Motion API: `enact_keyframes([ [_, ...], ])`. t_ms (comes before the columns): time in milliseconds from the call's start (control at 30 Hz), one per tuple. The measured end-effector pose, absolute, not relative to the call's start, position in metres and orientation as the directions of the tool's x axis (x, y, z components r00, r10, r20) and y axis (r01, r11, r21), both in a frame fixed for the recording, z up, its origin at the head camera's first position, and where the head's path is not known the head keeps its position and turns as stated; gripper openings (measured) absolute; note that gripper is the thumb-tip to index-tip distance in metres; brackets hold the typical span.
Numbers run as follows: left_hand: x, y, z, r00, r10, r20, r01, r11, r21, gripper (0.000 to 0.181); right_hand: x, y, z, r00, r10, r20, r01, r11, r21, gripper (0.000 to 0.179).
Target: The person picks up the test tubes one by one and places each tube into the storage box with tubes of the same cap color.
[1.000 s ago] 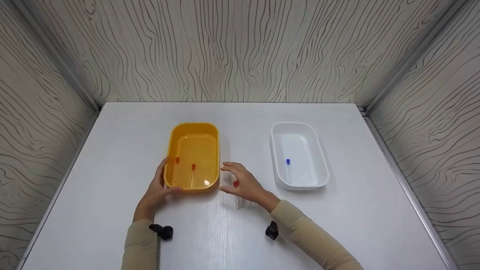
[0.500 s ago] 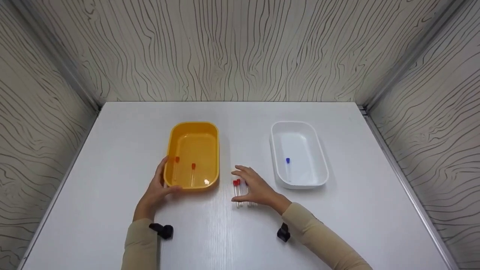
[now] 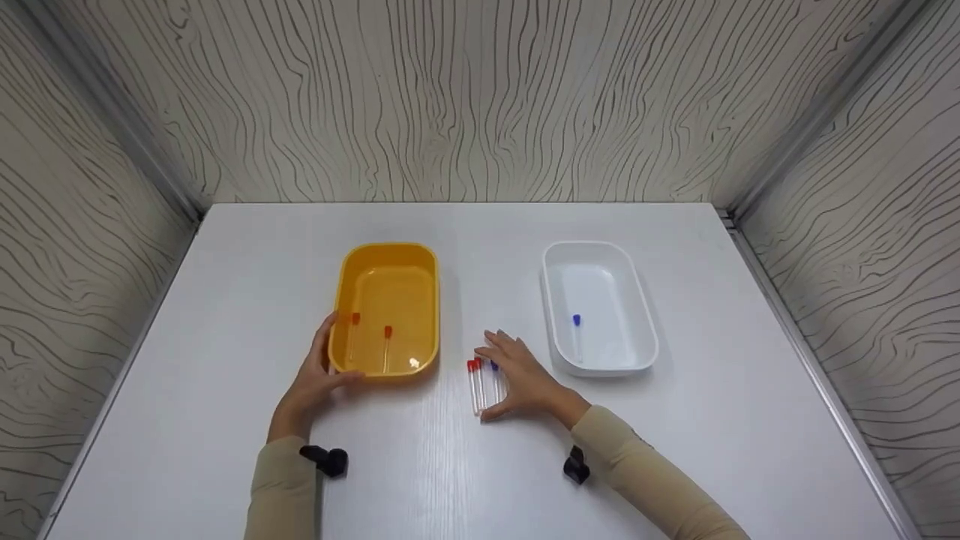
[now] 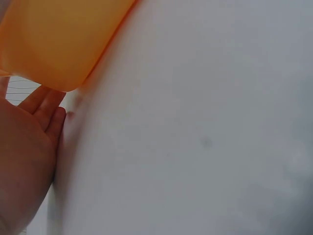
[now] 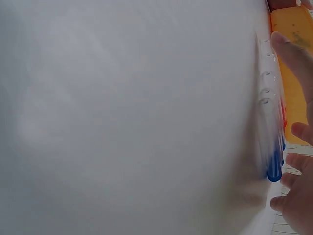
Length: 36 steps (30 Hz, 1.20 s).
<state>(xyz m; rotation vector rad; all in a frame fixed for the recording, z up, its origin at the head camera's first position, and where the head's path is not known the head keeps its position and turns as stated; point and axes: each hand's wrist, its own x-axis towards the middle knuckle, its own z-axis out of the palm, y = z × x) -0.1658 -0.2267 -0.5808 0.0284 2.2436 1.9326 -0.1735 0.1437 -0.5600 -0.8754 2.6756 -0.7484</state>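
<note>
My left hand (image 3: 309,386) holds the near-left corner of the yellow tray (image 3: 397,285), thumb at the front rim and fingers along the outer wall. Inside that tray lie two red-capped tubes (image 3: 387,345). My right hand (image 3: 529,384) hovers with thumb and fingers spread over a row of clear capped tubes on the table. Two red caps (image 3: 472,366) show left of it, and a blue cap (image 3: 494,366) is beside its fingers. From the right wrist view, a blue-capped tube (image 5: 274,169) lies nearest, between thumb and fingers; the hand covers part of the row in the head view.
A white tray (image 3: 600,289) stands to the right, holding one blue-capped tube (image 3: 577,337). Both trays rest on a white table (image 3: 420,465). Patterned panels (image 3: 450,105) enclose the back and sides. A black wrist camera (image 3: 576,466) sits by each sleeve.
My right hand has moved right and slightly nearer, from beside the yellow tray to over the tubes, uncovering the red caps and a blue one. The left hand has stayed at the tray.
</note>
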Motion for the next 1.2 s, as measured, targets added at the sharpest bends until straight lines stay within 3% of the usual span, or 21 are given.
enact_keyframes([
  [600, -0.166, -0.224, -0.58, -0.977, 0.118, -0.175, -0.152, 0.183, 0.971, 0.1, -0.169, 0.142, -0.561, -0.823, -0.54, -0.18, -0.371, 0.748, -0.55, 0.099],
  [900, -0.165, -0.224, -0.581, -0.983, 0.135, -0.127, -0.107, 0.15, 0.983, 0.101, -0.174, 0.144, -0.557, -0.815, -0.572, -0.089, -0.441, 0.714, -0.544, 0.097],
  [1200, -0.166, -0.227, -0.58, -0.982, 0.134, -0.135, -0.115, 0.146, 0.982, 0.097, -0.177, 0.135, -0.537, -0.819, -0.565, -0.1, -0.392, 0.679, -0.62, 0.097],
])
